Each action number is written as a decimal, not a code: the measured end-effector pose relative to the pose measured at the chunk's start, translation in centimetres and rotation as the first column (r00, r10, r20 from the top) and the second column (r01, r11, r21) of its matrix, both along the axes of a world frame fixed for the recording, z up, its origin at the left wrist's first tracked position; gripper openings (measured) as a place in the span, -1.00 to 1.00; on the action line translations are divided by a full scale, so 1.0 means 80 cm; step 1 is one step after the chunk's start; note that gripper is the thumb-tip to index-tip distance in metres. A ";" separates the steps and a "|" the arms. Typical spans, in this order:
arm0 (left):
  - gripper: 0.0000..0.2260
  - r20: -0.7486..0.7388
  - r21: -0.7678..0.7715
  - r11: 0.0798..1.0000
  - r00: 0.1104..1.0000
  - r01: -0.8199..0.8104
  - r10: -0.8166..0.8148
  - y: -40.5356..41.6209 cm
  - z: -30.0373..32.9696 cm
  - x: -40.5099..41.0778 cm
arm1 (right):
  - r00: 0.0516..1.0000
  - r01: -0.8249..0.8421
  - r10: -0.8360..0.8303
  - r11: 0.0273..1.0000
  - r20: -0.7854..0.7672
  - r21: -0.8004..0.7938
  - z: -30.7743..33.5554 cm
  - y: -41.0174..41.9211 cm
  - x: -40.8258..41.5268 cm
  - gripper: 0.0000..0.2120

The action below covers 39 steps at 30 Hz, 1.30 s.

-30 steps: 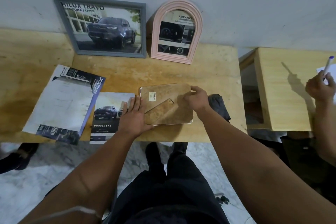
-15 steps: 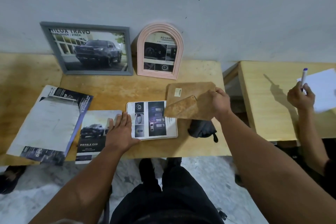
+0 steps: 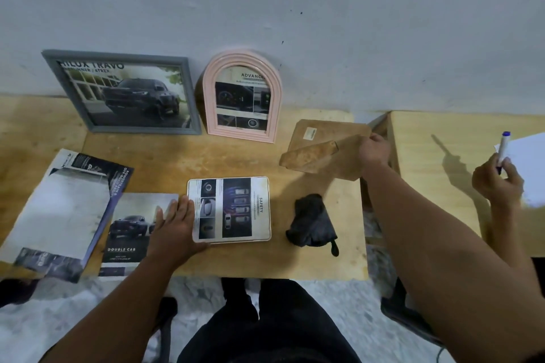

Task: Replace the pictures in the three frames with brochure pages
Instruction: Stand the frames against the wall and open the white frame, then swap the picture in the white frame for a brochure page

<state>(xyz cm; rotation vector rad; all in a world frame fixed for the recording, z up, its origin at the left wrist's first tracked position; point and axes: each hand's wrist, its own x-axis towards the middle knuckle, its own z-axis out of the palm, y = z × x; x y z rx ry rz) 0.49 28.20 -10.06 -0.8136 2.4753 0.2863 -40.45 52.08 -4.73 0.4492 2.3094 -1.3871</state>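
Note:
A small white frame (image 3: 231, 237) lies flat on the wooden table (image 3: 206, 156), showing a brochure page headed SAFETY. My left hand (image 3: 174, 227) rests flat on its left edge and on a brochure page (image 3: 132, 224) marked DOUBLE CAB. My right hand (image 3: 374, 150) holds the brown backing board (image 3: 321, 150), with its stand flap sticking out, above the table's far right corner. A grey frame (image 3: 124, 91) with a truck picture and a pink arched frame (image 3: 241, 97) with a brochure page lean against the wall.
An open brochure (image 3: 65, 209) lies at the table's left. A black cloth (image 3: 312, 221) sits right of the white frame. Another person's hand (image 3: 495, 183) holds a pen over paper on a second wooden table (image 3: 442, 156) to the right.
My right hand lifted the backing board off the white frame and carried it up and right, uncovering the SAFETY page. My left hand slid to the frame's left edge.

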 end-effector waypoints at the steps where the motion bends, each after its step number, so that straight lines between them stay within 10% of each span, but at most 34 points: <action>1: 0.13 0.013 0.004 1.000 1.000 -0.001 0.001 0.000 0.001 -0.001 | 1.000 -0.018 0.018 1.000 0.010 0.025 -0.007 0.000 -0.002 -0.66; 6: 0.15 0.094 0.040 0.998 0.994 -0.057 0.053 0.008 0.007 -0.014 | 0.968 -0.249 0.248 0.926 0.041 0.285 -0.045 0.014 0.006 -0.38; 11: 0.14 0.091 0.025 0.994 0.991 -0.105 0.103 0.017 0.008 -0.020 | 0.861 -0.436 0.482 0.864 -0.163 0.252 -0.025 -0.006 0.075 -0.60; 18: 0.11 0.107 0.008 0.993 0.988 -0.115 0.113 0.018 0.008 -0.023 | 0.247 -0.879 0.968 0.242 -0.044 0.411 -0.042 -0.064 0.183 -0.56; 21: 0.10 0.117 0.008 0.992 0.986 -0.122 0.120 0.019 0.007 -0.024 | 0.159 -0.844 0.983 0.085 0.096 0.530 -0.061 -0.074 0.212 -0.34; 31: 0.09 0.102 0.013 0.991 0.986 -0.134 0.132 0.018 0.006 -0.020 | 0.208 -0.761 0.975 0.108 0.082 0.639 -0.079 -0.079 0.238 -0.04; 39: 0.10 0.062 0.032 0.991 0.990 -0.127 0.125 0.015 0.007 -0.018 | 0.307 -0.656 0.947 0.280 -0.090 0.701 -0.083 -0.069 0.261 -0.23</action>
